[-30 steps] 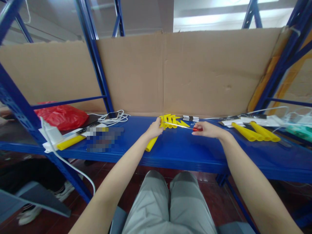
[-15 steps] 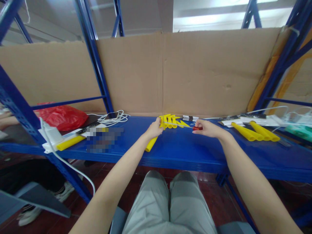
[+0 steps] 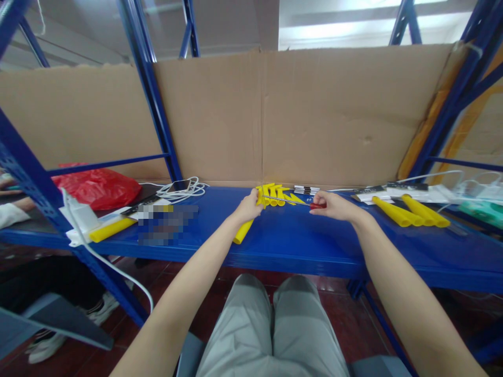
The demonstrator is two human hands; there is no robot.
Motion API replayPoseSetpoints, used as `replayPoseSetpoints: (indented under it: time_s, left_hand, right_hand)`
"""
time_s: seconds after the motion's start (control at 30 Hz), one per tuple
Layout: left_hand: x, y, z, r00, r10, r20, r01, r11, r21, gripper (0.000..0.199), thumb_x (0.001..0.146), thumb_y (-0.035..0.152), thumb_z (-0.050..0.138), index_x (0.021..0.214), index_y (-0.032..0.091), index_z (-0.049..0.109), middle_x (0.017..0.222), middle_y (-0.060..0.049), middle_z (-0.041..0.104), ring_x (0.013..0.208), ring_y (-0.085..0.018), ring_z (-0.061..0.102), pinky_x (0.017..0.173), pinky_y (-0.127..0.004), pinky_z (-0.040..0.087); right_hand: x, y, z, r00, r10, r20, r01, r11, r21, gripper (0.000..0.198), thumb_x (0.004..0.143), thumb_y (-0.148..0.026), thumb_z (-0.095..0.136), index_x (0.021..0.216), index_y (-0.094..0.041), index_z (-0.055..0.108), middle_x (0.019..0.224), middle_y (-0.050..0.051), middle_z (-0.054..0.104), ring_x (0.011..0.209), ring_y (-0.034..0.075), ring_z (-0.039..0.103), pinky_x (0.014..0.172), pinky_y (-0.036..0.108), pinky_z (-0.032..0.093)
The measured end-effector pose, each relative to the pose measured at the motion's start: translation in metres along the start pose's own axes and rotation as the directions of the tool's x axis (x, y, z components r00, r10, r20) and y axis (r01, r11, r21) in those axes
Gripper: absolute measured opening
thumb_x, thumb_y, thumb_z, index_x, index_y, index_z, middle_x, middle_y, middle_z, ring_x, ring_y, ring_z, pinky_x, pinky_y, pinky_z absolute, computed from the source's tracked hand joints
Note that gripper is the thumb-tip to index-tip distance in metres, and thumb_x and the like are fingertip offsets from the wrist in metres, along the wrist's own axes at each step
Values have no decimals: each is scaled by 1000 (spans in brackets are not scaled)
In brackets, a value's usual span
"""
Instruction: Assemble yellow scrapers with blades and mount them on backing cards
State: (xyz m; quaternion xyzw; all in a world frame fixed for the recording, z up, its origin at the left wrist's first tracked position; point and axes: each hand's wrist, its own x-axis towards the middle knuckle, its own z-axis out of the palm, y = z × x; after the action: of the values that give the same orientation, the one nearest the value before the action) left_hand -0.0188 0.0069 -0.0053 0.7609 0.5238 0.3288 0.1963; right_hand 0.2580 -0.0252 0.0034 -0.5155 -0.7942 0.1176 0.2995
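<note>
My left hand (image 3: pixel 248 206) is closed around a yellow tube (image 3: pixel 243 232), whose lower end sticks out below the fingers towards the table's front edge. In my right hand (image 3: pixel 330 204) is the red handle of a screwdriver (image 3: pixel 317 206), gripped by closed fingers. Its long thin metal shaft runs left to my left hand, where the fingers hide the tip; whether it enters the tube I cannot tell. Several yellow tubes and pointed yellow pieces (image 3: pixel 280 201) lie just behind the shaft, between the hands.
Several black-and-white sticks (image 3: pixel 307 190) lie against the cardboard wall (image 3: pixel 314 115). More yellow tubes (image 3: pixel 393 211) rest at the right. Leftward are coiled white cable (image 3: pixel 188 189), another yellow tube (image 3: pixel 113 230) and a red plastic bag (image 3: pixel 98 188). Another person's hand (image 3: pixel 25 204) shows beyond the blue post.
My hands stay almost in place, and the screwdriver handle looks slightly turned. At the far left, the other person's hand and white sleeve have moved further into view.
</note>
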Motion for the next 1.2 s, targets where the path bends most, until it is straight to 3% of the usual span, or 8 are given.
replayPoseSetpoints:
  time_s: [0.1, 0.27, 0.43, 0.53, 0.7, 0.93, 1.2]
  left_hand:
    - [0, 0, 0, 1000, 6, 9, -6, 1000, -7, 28, 77, 9, 53, 102, 17, 44, 105, -12, 67, 62, -13, 64, 58, -23, 46]
    - [1, -1, 0, 1000, -7, 3, 7, 1000, -14, 29, 77, 8, 53, 104, 16, 44, 102, -12, 68, 60, -13, 63, 57, -23, 46]
    - [0, 1, 0, 1000, 7, -1, -7, 1000, 6, 27, 78, 10, 54, 102, 16, 45, 105, -13, 67, 60, -12, 63, 58, -23, 46]
    - [-1, 2, 0, 1000, 0, 2, 0, 1000, 0, 25, 79, 9, 52, 102, 16, 44, 103, -12, 67, 59, -12, 62, 57, -23, 45]
    - [-2, 2, 0, 1000, -11, -10, 11, 1000, 10, 27, 77, 7, 52, 101, 17, 44, 98, -10, 68, 59, -12, 62, 56, -22, 44]
    - [-1, 0, 0, 1000, -4, -6, 4, 1000, 1, 27, 77, 10, 54, 100, 18, 43, 106, -12, 67, 61, -12, 63, 56, -22, 45]
    - [2, -3, 1, 1000, -4, 1, 4, 1000, -9, 31, 76, 8, 53, 105, 17, 44, 102, -11, 68, 62, -14, 64, 59, -24, 48]
  right_hand:
    - [1, 2, 0, 1000, -16, -14, 15, 998, -61, 32, 65, -50, 62, 69, -22, 47, 66, 2, 60, 62, 17, 53, 58, 28, 40]
    - [-3, -6, -4, 995, -16, 100, 23, 997, -78, 35, 75, -54, 51, 70, -20, 54, 63, 4, 59, 61, 17, 53, 58, 29, 40]
    - [-2, -4, 0, 1000, 7, 29, -8, 999, 41, 40, 61, -55, 65, 72, -22, 46, 67, 2, 60, 62, 16, 53, 58, 28, 41]
    - [-2, -4, 0, 1000, -7, -7, 7, 1000, -7, 39, 62, -54, 65, 69, -22, 44, 64, 1, 59, 60, 16, 52, 57, 28, 40]
    - [-5, -12, -4, 990, 52, 132, -47, 998, -41, 39, 74, -59, 52, 68, -20, 53, 57, 1, 56, 53, 14, 50, 54, 28, 39]
    - [-2, -7, 1, 995, 93, 33, -94, 995, 44, 44, 59, -53, 71, 74, -22, 44, 66, 0, 60, 51, 12, 49, 49, 25, 38]
    - [-4, -8, -2, 989, 46, 143, -50, 998, 23, 41, 72, -60, 56, 71, -19, 54, 61, 3, 60, 53, 14, 53, 53, 27, 42]
